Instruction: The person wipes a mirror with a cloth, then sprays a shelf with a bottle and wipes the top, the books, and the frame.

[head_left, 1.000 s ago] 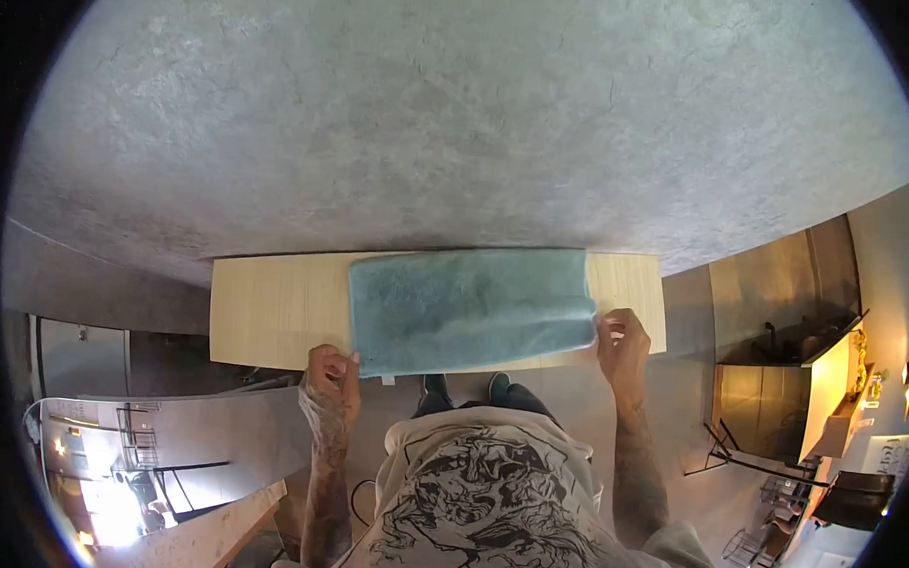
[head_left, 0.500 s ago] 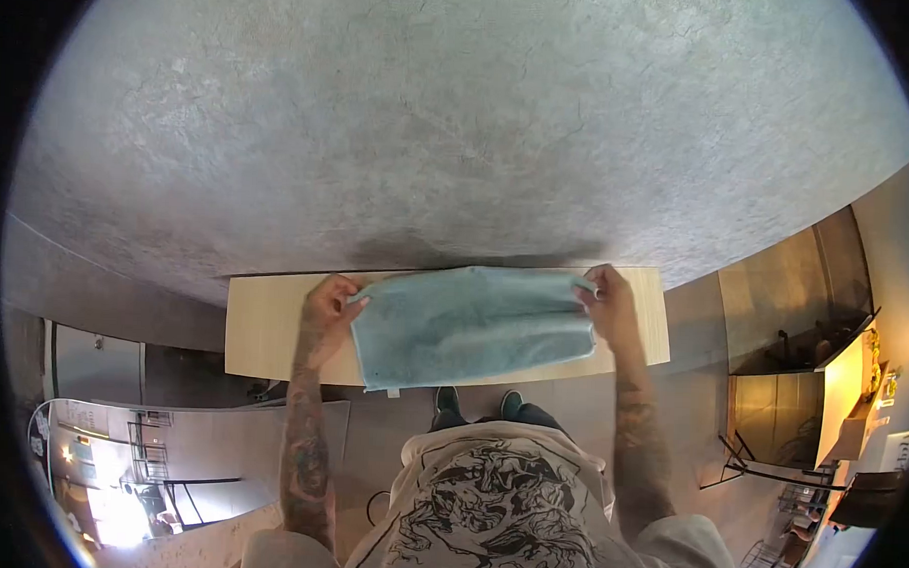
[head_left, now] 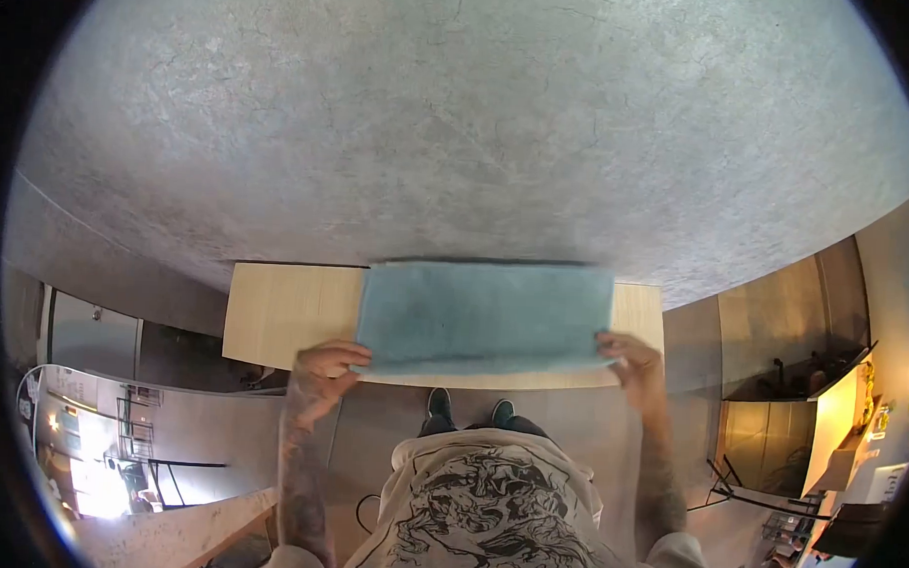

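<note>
A blue-green cloth [head_left: 483, 315] lies spread as a rectangle over the middle of a light wooden table [head_left: 283, 313], its back edge near the wall. At the cloth's front left corner is my left hand [head_left: 323, 372], its fingertips pinching the edge. My right hand [head_left: 636, 364] grips the front right corner between fingers and thumb. A slight fold runs along the cloth's front edge.
A grey wall [head_left: 480, 135] rises directly behind the table. My shoes [head_left: 504, 413] stand on the floor just in front of it. On the left is a mirror [head_left: 98, 452]; a counter [head_left: 770, 435] with metallic panels stands at the right.
The cloth now lies flatter and straighter, with its back edge against the wall side. Both hands have moved from its upper corners down to its front corners.
</note>
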### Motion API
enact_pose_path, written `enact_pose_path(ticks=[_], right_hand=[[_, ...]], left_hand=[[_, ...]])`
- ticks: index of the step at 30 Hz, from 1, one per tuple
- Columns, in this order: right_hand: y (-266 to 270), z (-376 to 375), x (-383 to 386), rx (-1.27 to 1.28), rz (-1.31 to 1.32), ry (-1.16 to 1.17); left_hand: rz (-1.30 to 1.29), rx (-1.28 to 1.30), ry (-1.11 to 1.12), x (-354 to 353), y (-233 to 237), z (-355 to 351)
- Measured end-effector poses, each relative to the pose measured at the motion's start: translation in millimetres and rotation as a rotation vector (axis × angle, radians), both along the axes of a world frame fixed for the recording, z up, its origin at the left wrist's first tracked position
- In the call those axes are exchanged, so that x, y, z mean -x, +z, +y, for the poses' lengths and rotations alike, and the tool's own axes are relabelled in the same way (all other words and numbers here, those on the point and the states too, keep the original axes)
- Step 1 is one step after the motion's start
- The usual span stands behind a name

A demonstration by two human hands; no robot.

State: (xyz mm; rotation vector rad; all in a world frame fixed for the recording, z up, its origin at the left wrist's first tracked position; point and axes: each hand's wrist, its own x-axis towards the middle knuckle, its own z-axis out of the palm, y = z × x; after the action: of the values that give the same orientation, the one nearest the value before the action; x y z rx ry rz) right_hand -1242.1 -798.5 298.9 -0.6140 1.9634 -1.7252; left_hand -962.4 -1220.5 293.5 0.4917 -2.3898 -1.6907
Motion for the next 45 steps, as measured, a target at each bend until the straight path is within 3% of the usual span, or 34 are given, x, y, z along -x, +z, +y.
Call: enact_pose_path(ticks=[3, 4, 6, 7, 9, 12, 14, 16, 18, 19, 21, 22, 24, 26, 29, 31, 35, 39, 40, 42, 44, 45], right_hand=[[-30, 4, -27, -0.212, 0.186, -0.003], [-32, 2, -29, -0.210, 0.181, -0.001], [-30, -5, -37, -0.046, -0.024, -0.264], [-26, -14, -39, -0.044, -0.028, -0.263], [-16, -47, -35, -0.077, 0.291, -0.417], [46, -129, -57, -0.030, 0.524, -0.196], [40, -181, -76, -0.001, 0.643, 0.078], [10, -237, -103, 0.032, 0.940, 0.250], [26, -265, -141, -0.113, 1.039, 0.375], [34, -263, -147, -0.112, 1.043, 0.377], [41, -255, -154, 0.002, 0.641, 0.567], [37, -248, -147, 0.001, 0.640, 0.582], [22, -226, -115, -0.346, 0.805, 0.511], [13, -213, -81, -0.513, 0.783, 0.429], [-2, -207, -65, -0.357, 0.983, 0.446], [-13, -210, -71, -0.489, 1.052, 0.451], [-40, -207, -73, -0.743, 1.088, 0.470], [-25, -210, -90, -0.803, 1.123, 0.417], [-15, -213, -98, -0.712, 1.087, 0.419], [-16, -215, -114, -0.625, 1.047, 0.421], [-29, -214, -129, -0.651, 1.041, 0.641], [-31, -212, -129, -0.651, 1.043, 0.633]], left_hand=[[-0.099, 0.178, -0.025, -4, -11, 29], [-0.105, 0.179, -0.023, -3, -14, 35], [-0.072, 0.002, 0.249, -3, -23, 43], [-0.075, 0.005, 0.250, -4, -35, 45], [-0.011, -0.086, 0.381, -5, -60, 46], [0.006, -0.105, 0.435, -2, -54, 55], [0.034, -0.096, 0.442, 0, -50, 58], [0.065, -0.094, 0.447, -5, -52, 57], [0.069, -0.300, 0.478, -15, -57, 48], [0.073, -0.300, 0.481, -15, -58, 47], [0.106, -0.573, 0.713, -11, -53, 50], [0.123, -0.665, 0.799, -10, -52, 51], [0.020, -0.324, 0.640, -4, -52, 48], [0.029, -0.302, 0.651, 4, -41, 57], [0.071, -0.248, 0.629, 4, -43, 60], [0.097, -0.221, 0.596, -3, -52, 63], [0.146, -0.466, 0.882, -18, -62, 75], [0.114, -0.634, 1.135, -11, -71, 98], [0.114, -0.637, 1.133, -6, -66, 100], [-0.194, -0.588, 0.979, 0, -54, 104], [-0.251, -0.589, 0.881, -11, -82, 100], [-0.302, -0.589, 0.782, -14, -96, 98]])
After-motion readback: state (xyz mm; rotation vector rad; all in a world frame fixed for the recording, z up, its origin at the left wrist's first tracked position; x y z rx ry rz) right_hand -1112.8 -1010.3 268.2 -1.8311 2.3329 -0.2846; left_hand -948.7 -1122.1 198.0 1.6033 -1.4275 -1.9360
